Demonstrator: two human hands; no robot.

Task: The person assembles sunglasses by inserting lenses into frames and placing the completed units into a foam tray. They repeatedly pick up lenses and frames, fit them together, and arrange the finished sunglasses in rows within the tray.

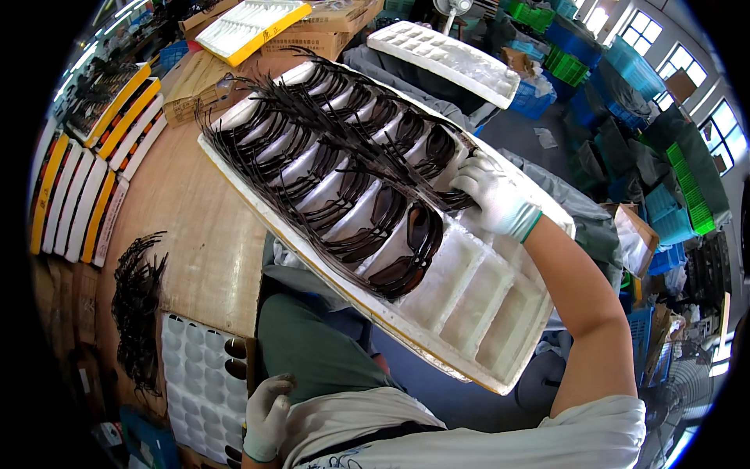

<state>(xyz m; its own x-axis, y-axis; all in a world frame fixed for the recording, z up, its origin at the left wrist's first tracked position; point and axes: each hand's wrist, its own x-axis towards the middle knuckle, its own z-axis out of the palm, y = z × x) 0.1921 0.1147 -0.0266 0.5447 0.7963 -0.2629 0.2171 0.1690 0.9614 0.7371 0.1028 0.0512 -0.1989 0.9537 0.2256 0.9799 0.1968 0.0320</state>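
My right hand [486, 189], in a white glove, reaches over the far right side of a long white foam tray [449, 363]. Its fingers are bent down onto the dark frame of a pair of sunglasses [453, 201] in one compartment; the fingertips are partly hidden. Rows of dark brown sunglasses [418, 234] fill the tray's other compartments, their thin temples bunched along the middle. Low and to the left, close to my body, my left hand [268, 414] is gloved too. Its thumb stands apart from the bent fingers, with nothing visible between them.
On the wooden table [207, 234] lie a pile of dark temples [139, 313] and a white tray of lenses [195, 391]. Stacked foam trays [74, 203] stand far left. Cardboard boxes [312, 35] and another foam tray [445, 59] are behind. Blue and green crates [566, 66] line the right.
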